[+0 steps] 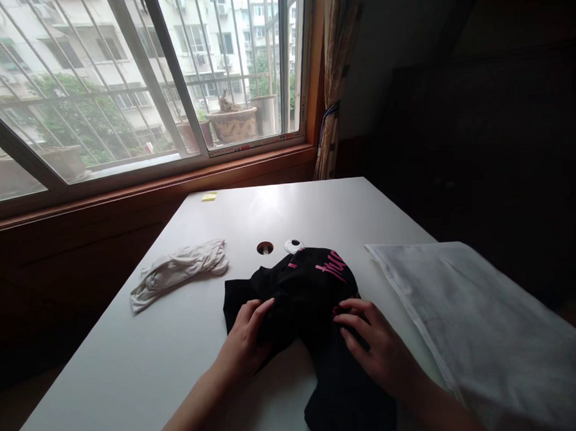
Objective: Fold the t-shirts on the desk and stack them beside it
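Note:
A crumpled black garment (316, 291) with pink lettering lies bunched on the white table (146, 371). Its lower part hangs toward me at the near edge; the exact kind of clothing does not show. On its left side, my left hand (248, 333) has its fingers closed around a fold, the thumb side facing up. My right hand (372, 340) grips the cloth at the right with bent fingers, slightly apart, near a small pink spot. The thumb of the right hand is hidden.
A rumpled whitish cloth (182, 269) lies to the left, and a translucent white bag or sheet (486, 321) covers the right side. Beyond the garment are a round hole (265, 248), a white ring-shaped cover (294, 245) and a yellow sticky note (209, 196). A barred window stands behind.

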A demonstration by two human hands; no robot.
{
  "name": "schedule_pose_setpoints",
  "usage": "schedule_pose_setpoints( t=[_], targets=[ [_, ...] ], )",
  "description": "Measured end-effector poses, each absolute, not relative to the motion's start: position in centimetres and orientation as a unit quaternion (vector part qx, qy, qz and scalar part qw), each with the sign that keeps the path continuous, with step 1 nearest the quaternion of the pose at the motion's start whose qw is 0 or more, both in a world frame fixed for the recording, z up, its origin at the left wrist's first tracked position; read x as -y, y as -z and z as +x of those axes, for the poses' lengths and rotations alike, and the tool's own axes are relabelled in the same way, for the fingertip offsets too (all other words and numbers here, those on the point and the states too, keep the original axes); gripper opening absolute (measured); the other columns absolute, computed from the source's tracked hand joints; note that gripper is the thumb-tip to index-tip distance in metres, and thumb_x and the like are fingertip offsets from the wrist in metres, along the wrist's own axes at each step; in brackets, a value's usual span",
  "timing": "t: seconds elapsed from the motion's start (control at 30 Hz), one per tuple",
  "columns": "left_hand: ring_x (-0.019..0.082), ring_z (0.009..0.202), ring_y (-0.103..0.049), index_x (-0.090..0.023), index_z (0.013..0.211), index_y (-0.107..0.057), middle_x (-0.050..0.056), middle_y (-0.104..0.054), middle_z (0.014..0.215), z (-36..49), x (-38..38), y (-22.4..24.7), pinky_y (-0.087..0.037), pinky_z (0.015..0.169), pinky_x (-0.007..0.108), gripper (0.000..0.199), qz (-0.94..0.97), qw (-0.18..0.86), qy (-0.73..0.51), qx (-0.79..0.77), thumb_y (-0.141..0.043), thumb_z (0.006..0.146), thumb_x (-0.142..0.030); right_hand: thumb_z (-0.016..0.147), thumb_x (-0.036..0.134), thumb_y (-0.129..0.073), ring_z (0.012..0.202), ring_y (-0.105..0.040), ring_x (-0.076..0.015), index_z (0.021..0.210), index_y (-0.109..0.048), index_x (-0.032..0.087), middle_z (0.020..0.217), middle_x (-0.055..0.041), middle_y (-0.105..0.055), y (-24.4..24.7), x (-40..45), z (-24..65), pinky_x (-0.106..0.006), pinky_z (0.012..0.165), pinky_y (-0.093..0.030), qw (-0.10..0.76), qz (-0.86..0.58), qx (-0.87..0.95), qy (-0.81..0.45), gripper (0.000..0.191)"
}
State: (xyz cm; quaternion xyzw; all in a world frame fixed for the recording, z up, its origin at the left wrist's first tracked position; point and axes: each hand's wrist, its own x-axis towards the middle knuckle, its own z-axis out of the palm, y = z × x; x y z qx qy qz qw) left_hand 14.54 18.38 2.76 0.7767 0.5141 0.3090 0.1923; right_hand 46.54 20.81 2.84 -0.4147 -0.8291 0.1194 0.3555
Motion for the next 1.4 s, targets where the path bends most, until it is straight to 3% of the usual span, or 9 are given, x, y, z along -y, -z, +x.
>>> schedule_pose_setpoints(
  t=[0.1, 0.23, 0.5, 0.7, 0.9, 1.07, 1.13, 1.27, 1.4],
  targets=[
    [0.026, 0.126, -0.054, -0.037, 0.153, -0.036, 0.009, -0.049, 0.138, 14.6, -18.2, -2.5, -0.052, 0.106, 0.047, 0.08, 0.773, 0.178, -0.322, -0.517, -0.062, 0.085, -0.005, 0.097, 0.02, -0.054, 0.135, -0.052, -0.0291, 0.141, -0.054, 0.03, 0.154, -0.0085, -0.045, -2.9, -21.0, 46.5, -0.049, 0.11, -0.05, 0.349, -0.414, 0.833, -0.112, 0.044],
    [0.025, 0.112, -0.056, -0.034, 0.155, -0.034, 0.008, -0.056, 0.124, 14.2, -18.1, -2.6, -0.054, 0.1, 0.046, 0.081, 0.778, 0.133, -0.325, -0.522, -0.062, 0.085, -0.004, 0.096, 0.014, -0.049, 0.121, -0.061, -0.0258, 0.153, -0.043, 0.032, 0.14, -0.0057, -0.062, -3.3, -21.3, 46.5, -0.05, 0.109, -0.05, 0.285, -0.4, 0.863, -0.115, 0.06],
    [0.023, 0.082, -0.061, -0.022, 0.147, -0.046, 0.007, -0.065, 0.094, 15.4, -16.1, -5.0, -0.055, 0.075, 0.04, 0.058, 0.886, 0.027, -0.297, -0.355, -0.064, 0.094, -0.035, 0.091, 0.013, -0.05, 0.109, -0.064, -0.0297, 0.119, -0.068, 0.024, 0.12, -0.0087, -0.069, -2.4, -21.6, 46.3, -0.052, 0.1, -0.051, 0.239, -0.443, 0.861, -0.075, 0.035],
    [0.016, 0.051, -0.054, -0.019, 0.137, -0.052, -0.001, -0.062, 0.069, 15.8, -14.9, -6.1, -0.037, 0.051, 0.031, 0.041, 0.902, 0.069, -0.311, -0.291, -0.043, 0.099, -0.029, 0.094, 0.014, -0.049, 0.096, -0.063, -0.0281, 0.106, -0.067, 0.021, 0.106, -0.0093, -0.069, -2.6, -21.9, 46.3, -0.045, 0.086, -0.051, 0.229, -0.468, 0.851, -0.065, 0.023],
    [0.016, 0.066, -0.057, -0.021, 0.132, -0.059, 0.003, -0.062, 0.081, 14.3, -15.6, -5.5, -0.047, 0.062, 0.031, 0.038, 0.829, 0.012, -0.425, -0.363, -0.049, 0.096, -0.014, 0.094, 0.014, -0.047, 0.08, -0.062, -0.024, 0.09, -0.063, 0.02, 0.084, -0.005, -0.066, -3.1, -22.0, 46.8, -0.041, 0.076, -0.046, 0.236, -0.477, 0.845, -0.059, 0.018],
    [0.029, 0.128, -0.053, -0.025, 0.144, -0.052, 0.013, -0.059, 0.136, 13.9, -17.0, -5.6, -0.049, 0.107, 0.05, 0.049, 0.798, 0.016, -0.36, -0.484, -0.06, 0.096, -0.022, 0.096, 0.016, -0.05, 0.077, -0.062, -0.0229, 0.094, -0.065, 0.021, 0.083, -0.0036, -0.068, -4.3, -22.1, 47.3, -0.04, 0.074, -0.045, 0.303, -0.456, 0.837, -0.03, 0.017],
    [0.03, 0.131, -0.052, -0.024, 0.144, -0.052, 0.011, -0.063, 0.131, 13.9, -17.3, -5.3, -0.041, 0.116, 0.056, 0.05, 0.825, 0.029, -0.332, -0.456, -0.064, 0.095, -0.026, 0.096, 0.015, -0.051, 0.082, -0.063, -0.0237, 0.098, -0.066, 0.022, 0.085, -0.0039, -0.068, -5.5, -22.4, 47.1, -0.042, 0.078, -0.047, 0.333, -0.445, 0.831, -0.011, 0.017],
    [0.022, 0.096, -0.063, -0.022, 0.123, -0.063, 0.004, -0.067, 0.095, 14.2, -17.2, -4.8, -0.044, 0.113, 0.054, 0.03, 0.866, 0.04, -0.33, -0.374, -0.064, 0.093, -0.02, 0.095, 0.014, -0.054, 0.108, -0.064, -0.0261, 0.118, -0.066, 0.025, 0.114, -0.0071, -0.07, -8.1, -24.1, 45.4, -0.047, 0.1, -0.048, 0.355, -0.409, 0.841, 0.001, 0.028],
    [0.02, 0.073, -0.058, -0.019, 0.107, -0.065, 0.003, -0.061, 0.077, 14.7, -16.3, -4.7, -0.055, 0.073, 0.037, 0.017, 0.899, 0.028, -0.293, -0.325, -0.054, 0.093, -0.018, 0.089, 0.012, -0.058, 0.139, -0.048, -0.0308, 0.14, -0.057, 0.03, 0.146, -0.0065, -0.057, -8.9, -26.5, 42.9, -0.056, 0.118, -0.034, 0.264, -0.389, 0.882, -0.007, 0.054]
  ],
)
